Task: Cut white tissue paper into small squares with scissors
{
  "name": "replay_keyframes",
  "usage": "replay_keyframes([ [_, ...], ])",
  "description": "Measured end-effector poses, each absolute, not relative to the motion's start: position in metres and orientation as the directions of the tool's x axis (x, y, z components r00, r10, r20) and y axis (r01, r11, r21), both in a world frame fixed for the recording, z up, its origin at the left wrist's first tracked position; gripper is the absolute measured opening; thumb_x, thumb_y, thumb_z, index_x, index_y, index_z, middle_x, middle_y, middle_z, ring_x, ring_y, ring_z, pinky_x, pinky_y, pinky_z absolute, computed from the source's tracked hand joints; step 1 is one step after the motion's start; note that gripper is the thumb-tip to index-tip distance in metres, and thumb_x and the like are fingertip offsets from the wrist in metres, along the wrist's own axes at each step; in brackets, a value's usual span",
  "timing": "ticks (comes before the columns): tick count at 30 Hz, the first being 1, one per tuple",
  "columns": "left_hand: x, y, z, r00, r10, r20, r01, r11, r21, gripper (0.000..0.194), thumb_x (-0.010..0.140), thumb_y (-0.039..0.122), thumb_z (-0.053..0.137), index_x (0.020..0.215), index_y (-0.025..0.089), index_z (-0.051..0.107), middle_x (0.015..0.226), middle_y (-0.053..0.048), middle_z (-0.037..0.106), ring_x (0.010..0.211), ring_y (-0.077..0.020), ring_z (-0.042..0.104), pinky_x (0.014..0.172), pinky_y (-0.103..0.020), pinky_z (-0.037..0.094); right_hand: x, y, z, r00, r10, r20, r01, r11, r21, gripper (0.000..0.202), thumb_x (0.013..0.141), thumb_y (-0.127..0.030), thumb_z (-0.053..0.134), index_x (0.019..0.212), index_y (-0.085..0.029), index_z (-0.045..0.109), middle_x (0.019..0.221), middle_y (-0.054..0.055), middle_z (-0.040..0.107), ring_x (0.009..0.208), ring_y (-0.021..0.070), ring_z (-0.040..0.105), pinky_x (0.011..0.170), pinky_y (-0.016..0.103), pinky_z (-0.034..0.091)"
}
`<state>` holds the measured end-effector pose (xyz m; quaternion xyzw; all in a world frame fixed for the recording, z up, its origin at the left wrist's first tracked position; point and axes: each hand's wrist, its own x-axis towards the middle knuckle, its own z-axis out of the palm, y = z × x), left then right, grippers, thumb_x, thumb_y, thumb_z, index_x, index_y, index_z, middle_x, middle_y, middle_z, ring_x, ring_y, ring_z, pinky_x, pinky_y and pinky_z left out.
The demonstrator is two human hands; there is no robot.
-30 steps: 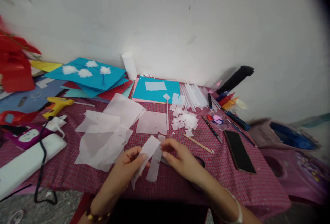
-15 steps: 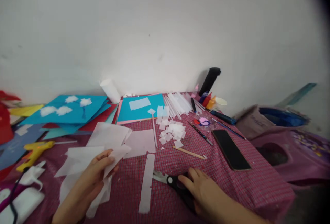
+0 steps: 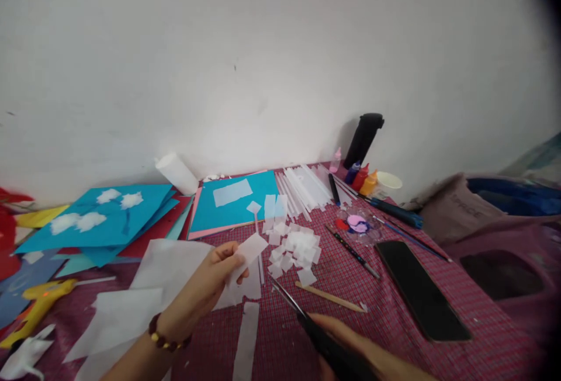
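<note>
My left hand (image 3: 205,287) pinches a strip of thin white tissue paper (image 3: 248,252) and holds it up above the red checked cloth (image 3: 385,311). My right hand (image 3: 350,349) grips black-handled scissors (image 3: 307,322), blades pointing up-left toward the strip, a short gap apart from it. A second white strip (image 3: 245,340) lies flat on the cloth below. A pile of small cut white squares (image 3: 295,246) sits just beyond the scissors' tip.
Large tissue sheets (image 3: 131,305) lie left. Blue card sheets (image 3: 236,197), a white roll (image 3: 175,173), white sticks (image 3: 307,182), paint bottles (image 3: 362,176), a black flask (image 3: 363,135), brushes, a wooden stick (image 3: 331,297), a phone (image 3: 421,290) and a yellow glue gun (image 3: 35,308) surround them.
My right hand let go of the paper, picked the scissors up off the cloth and raised them. My left hand lifted one strip; the other strip was left on the cloth.
</note>
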<state>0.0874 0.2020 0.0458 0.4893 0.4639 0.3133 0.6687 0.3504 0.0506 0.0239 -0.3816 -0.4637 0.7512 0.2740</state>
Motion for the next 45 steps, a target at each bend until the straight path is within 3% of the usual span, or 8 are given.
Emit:
replay_keyframes([
  [3, 0.094, 0.207, 0.034, 0.378, 0.858, -0.348, 0.113, 0.33, 0.937, 0.022, 0.071, 0.032, 0.062, 0.059, 0.018, 0.05, 0.053, 0.002, 0.055, 0.048, -0.01, 0.044, 0.05, -0.023, 0.03, 0.336, 0.072, 0.005, -0.544, 0.804, -0.241, -0.178, -0.391, -0.903, 0.09, 0.068, -0.064, 0.067, 0.143, -0.026, 0.035, 0.093, 0.007, 0.059, 0.078, 0.0195, 0.055, 0.072, 0.033, 0.043],
  [9, 0.105, 0.216, 0.016, 0.409, 0.815, -0.41, 0.157, 0.38, 0.912, 0.025, 0.073, 0.035, 0.062, 0.059, 0.017, 0.051, 0.055, 0.002, 0.054, 0.05, -0.0104, 0.044, 0.052, -0.023, 0.031, 0.326, 0.097, -0.019, -0.5, 0.839, -0.214, -0.277, -0.389, -0.879, 0.079, 0.072, -0.062, 0.065, 0.138, -0.026, 0.041, 0.083, 0.002, 0.056, 0.062, 0.0126, 0.05, 0.058, 0.026, 0.039],
  [17, 0.122, 0.221, 0.015, 0.387, 0.789, -0.478, 0.203, 0.432, 0.879, 0.026, 0.072, 0.035, 0.066, 0.061, 0.018, 0.05, 0.055, 0.005, 0.05, 0.047, -0.0079, 0.038, 0.049, -0.021, 0.026, 0.33, 0.1, -0.018, -0.451, 0.871, -0.195, -0.356, -0.376, -0.856, 0.091, 0.066, -0.073, 0.063, 0.137, -0.021, 0.042, 0.077, 0.001, 0.055, 0.053, 0.0093, 0.048, 0.049, 0.022, 0.037],
  [24, 0.132, 0.225, 0.011, 0.378, 0.787, -0.487, 0.225, 0.432, 0.873, 0.023, 0.071, 0.032, 0.067, 0.063, 0.016, 0.053, 0.054, 0.004, 0.05, 0.047, -0.0072, 0.038, 0.047, -0.02, 0.026, 0.329, 0.099, -0.025, -0.406, 0.89, -0.208, -0.454, -0.394, -0.799, 0.083, 0.07, -0.068, 0.064, 0.135, -0.019, 0.044, 0.074, 0.0, 0.056, 0.048, 0.0059, 0.047, 0.045, 0.018, 0.035],
  [30, 0.128, 0.236, 0.013, 0.528, 0.68, -0.508, 0.131, 0.526, 0.841, 0.025, 0.075, 0.04, 0.063, 0.076, 0.015, 0.061, 0.065, -0.002, 0.061, 0.052, -0.011, 0.051, 0.051, -0.022, 0.038, 0.327, 0.094, -0.047, -0.357, 0.901, -0.245, -0.512, -0.408, -0.756, 0.075, 0.075, -0.06, 0.065, 0.134, -0.02, 0.042, 0.07, -0.002, 0.057, 0.038, 0.0018, 0.041, 0.036, 0.014, 0.027],
  [37, 0.123, 0.24, 0.015, 0.431, 0.66, -0.615, 0.245, 0.571, 0.784, 0.031, 0.064, 0.037, 0.077, 0.061, 0.015, 0.055, 0.049, 0.006, 0.047, 0.039, -0.0036, 0.032, 0.04, -0.018, 0.021, 0.327, 0.095, -0.049, -0.284, 0.919, -0.275, -0.609, -0.394, -0.688, 0.072, 0.075, -0.06, 0.065, 0.131, -0.018, 0.045, 0.076, 0.002, 0.061, 0.047, 0.006, 0.049, 0.045, 0.018, 0.034],
  [41, 0.135, 0.251, 0.02, 0.416, 0.756, -0.506, 0.159, 0.487, 0.859, 0.029, 0.067, 0.034, 0.075, 0.061, 0.015, 0.055, 0.052, 0.005, 0.048, 0.043, -0.0052, 0.037, 0.044, -0.019, 0.027, 0.331, 0.094, -0.048, -0.284, 0.93, -0.234, -0.655, -0.367, -0.661, 0.072, 0.074, -0.065, 0.062, 0.127, -0.018, 0.048, 0.086, 0.006, 0.063, 0.065, 0.0122, 0.057, 0.059, 0.023, 0.039],
  [45, 0.143, 0.26, 0.023, 0.434, 0.802, -0.41, 0.067, 0.425, 0.903, 0.022, 0.075, 0.033, 0.07, 0.071, 0.015, 0.059, 0.064, 0.002, 0.057, 0.052, -0.0078, 0.046, 0.051, -0.02, 0.034, 0.338, 0.094, -0.041, -0.437, 0.87, -0.229, -0.581, -0.467, -0.666, 0.061, 0.075, -0.066, 0.06, 0.113, -0.019, 0.054, 0.088, 0.006, 0.062, 0.065, 0.0108, 0.056, 0.054, 0.02, 0.035],
])
